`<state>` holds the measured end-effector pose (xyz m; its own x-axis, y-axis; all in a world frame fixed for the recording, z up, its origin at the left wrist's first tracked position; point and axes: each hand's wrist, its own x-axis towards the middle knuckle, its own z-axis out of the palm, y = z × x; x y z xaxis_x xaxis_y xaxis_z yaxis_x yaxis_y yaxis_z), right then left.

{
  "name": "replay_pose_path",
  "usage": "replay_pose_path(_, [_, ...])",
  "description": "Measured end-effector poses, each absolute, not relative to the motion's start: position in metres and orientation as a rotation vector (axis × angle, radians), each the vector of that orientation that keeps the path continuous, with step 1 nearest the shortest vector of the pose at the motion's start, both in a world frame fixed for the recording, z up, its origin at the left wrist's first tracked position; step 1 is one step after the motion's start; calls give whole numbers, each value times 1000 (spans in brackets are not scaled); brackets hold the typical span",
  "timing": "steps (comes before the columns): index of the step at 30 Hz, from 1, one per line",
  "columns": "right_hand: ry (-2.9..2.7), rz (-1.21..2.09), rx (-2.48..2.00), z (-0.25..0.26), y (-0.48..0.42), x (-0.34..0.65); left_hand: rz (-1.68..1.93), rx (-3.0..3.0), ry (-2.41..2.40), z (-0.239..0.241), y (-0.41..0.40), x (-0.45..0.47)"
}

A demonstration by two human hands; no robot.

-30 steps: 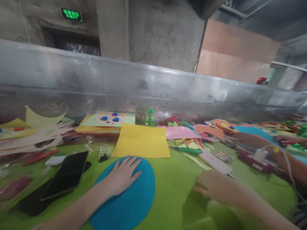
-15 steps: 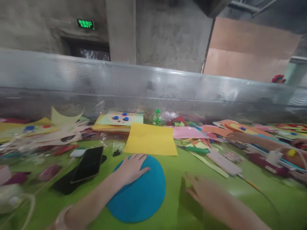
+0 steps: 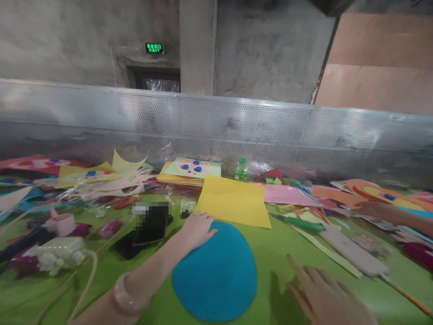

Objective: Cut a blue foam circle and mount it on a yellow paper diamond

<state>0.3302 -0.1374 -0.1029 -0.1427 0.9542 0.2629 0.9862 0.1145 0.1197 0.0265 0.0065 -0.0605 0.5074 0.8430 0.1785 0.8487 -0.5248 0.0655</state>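
Note:
A round blue sheet, apparently craft paper or felt, lies flat on the green tabletop. My left hand rests on its upper left edge, fingers stretched out over it; a pale bracelet circles that wrist. To the right of the blue sheet, my right hand hovers above the table with its fingers spread and nothing in them. Just beyond the blue piece is a yellow sheet. Green-handled scissors or a cutter lies past my right hand; its exact kind is hard to make out.
Left of my hand lie a dark phone and a white power strip with cables. A green bottle stands at the back before a perforated metal barrier. Paper scraps lie around. Another person's arm reaches in from the right.
The view has turned left, so things sit farther right. My left hand has slid toward the blue sheet's upper left edge. My right hand is lower and nearer, fingers spread.

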Motion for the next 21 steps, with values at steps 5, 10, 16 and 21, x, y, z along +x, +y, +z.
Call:
replay_pose_path(5, [-2623,-228,-1720,-63,-117,273,-255,-2322,-1775,-47,28,-4])
replay_pose_path(10, [-2623,-248,-1481,-38,-36,252,-191,-2141,-1893,-45,38,-26])
replay_pose_path(16, [-2534,-214,-1607,-75,45,263,-306,-2070,-1993,-46,41,-25])
replay_pose_path(21, [-2497,-360,-1382,-93,46,268,-359,-2209,-2125,-50,57,-32])
